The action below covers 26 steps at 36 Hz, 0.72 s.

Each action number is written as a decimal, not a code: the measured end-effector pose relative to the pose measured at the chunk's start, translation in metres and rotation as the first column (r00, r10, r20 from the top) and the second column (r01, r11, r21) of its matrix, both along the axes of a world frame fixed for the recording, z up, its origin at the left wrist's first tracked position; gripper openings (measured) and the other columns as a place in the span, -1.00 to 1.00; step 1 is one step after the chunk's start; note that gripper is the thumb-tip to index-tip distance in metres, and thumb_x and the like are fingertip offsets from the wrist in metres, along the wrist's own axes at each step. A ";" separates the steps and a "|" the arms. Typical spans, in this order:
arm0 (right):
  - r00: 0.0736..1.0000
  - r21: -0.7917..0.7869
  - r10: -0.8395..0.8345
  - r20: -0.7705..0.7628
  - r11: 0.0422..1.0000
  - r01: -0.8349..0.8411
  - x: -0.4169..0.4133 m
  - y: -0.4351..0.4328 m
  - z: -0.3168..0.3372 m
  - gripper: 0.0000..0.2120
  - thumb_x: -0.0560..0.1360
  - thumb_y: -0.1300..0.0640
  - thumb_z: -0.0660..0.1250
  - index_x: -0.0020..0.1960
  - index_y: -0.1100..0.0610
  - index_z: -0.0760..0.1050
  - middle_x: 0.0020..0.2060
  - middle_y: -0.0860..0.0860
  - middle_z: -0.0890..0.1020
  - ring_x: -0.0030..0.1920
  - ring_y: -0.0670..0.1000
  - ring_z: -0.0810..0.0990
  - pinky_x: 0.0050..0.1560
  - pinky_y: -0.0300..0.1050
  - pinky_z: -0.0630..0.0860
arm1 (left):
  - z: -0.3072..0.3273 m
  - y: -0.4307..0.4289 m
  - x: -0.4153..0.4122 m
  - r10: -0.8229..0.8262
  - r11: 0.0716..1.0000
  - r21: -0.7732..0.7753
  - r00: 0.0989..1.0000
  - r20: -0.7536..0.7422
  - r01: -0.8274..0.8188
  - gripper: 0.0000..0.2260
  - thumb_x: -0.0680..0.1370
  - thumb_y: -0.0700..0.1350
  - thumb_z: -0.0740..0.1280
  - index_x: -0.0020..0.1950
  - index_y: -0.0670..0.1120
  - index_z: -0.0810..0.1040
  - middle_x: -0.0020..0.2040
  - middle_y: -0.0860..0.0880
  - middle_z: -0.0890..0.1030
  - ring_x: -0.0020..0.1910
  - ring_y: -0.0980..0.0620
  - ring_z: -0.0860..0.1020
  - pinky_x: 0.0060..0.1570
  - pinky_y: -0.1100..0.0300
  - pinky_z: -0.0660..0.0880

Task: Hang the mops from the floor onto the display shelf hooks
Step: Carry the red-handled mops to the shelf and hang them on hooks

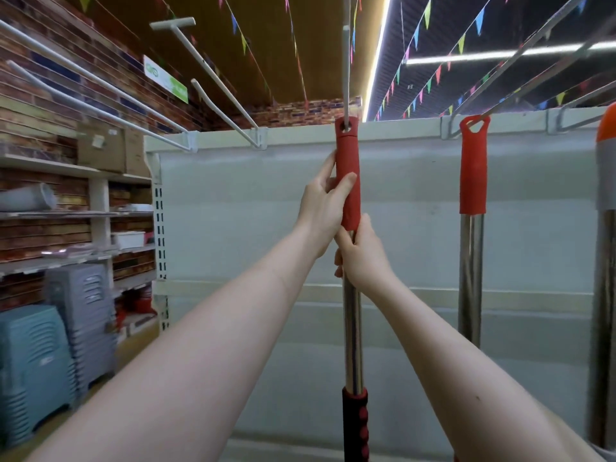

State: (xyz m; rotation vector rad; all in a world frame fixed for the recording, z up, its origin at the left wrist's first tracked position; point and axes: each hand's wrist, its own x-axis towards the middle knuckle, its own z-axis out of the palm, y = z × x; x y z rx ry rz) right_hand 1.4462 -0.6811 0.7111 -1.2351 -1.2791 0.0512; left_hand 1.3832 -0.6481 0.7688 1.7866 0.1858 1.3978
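I hold a mop upright by its handle in front of the white display shelf [233,201]. The red handle grip [348,151] has a loop hole at its top, and a white hook [346,61] passes through that hole. My left hand [321,203] wraps the red grip from the left. My right hand [361,251] grips the steel pole [352,335] just below the red grip. A second mop with a red grip [473,168] hangs from a hook to the right. A third pole with an orange top [606,228] is at the right edge. The mop heads are out of view.
Several bare white hooks [213,75] stick out from the shelf's top rail on the left. Side shelves [76,215] at the left hold boxes and trays, with stacked blue and grey plastic stools [50,355] below. Coloured pennant strings hang under the ceiling.
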 end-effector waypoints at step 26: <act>0.987 -0.278 -0.021 -0.157 0.960 -0.024 0.006 -0.031 -0.098 -0.66 0.58 -0.03 0.19 0.26 0.13 0.41 0.18 0.09 0.57 0.18 0.05 0.52 0.16 -0.11 0.40 | -0.120 -0.023 -0.027 0.252 0.959 -0.061 0.931 -0.263 -0.277 -0.49 0.58 -0.23 0.22 0.46 0.14 0.24 0.37 0.02 0.43 0.11 0.11 0.52 0.13 0.29 0.39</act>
